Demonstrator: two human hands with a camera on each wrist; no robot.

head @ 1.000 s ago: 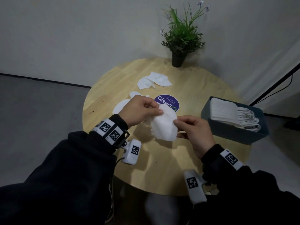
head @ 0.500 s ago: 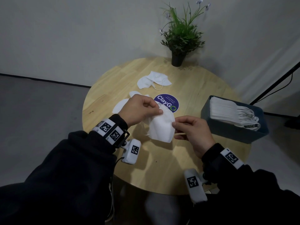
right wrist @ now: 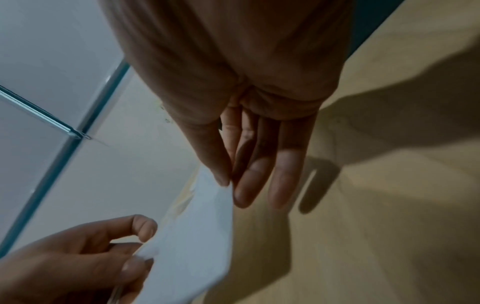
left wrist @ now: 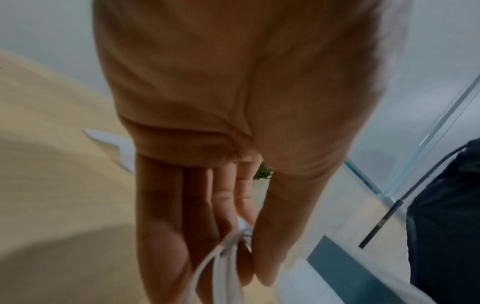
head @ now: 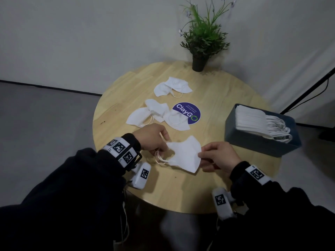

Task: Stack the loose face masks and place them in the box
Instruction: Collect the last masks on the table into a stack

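**White mask stretched flat between two hands**

White fabric fills the space between the hands: the mask is held just above the round table, near its front edge. The left hand pinches the mask's left end, where the ear loops hang; the wrist view shows loops running between its thumb and fingers, though blur hides the exact grip. The right hand pinches the right edge between thumb and forefinger, its other fingers straight and close together.

A second ago the mask hung upright and bunched higher over the table; now it lies spread sideways and lower, and the hands are farther apart. Three loose masks by the purple sticker, earlier hidden behind the left hand, now show. Another pair lies nearer the plant. The box at the right holds a stack.
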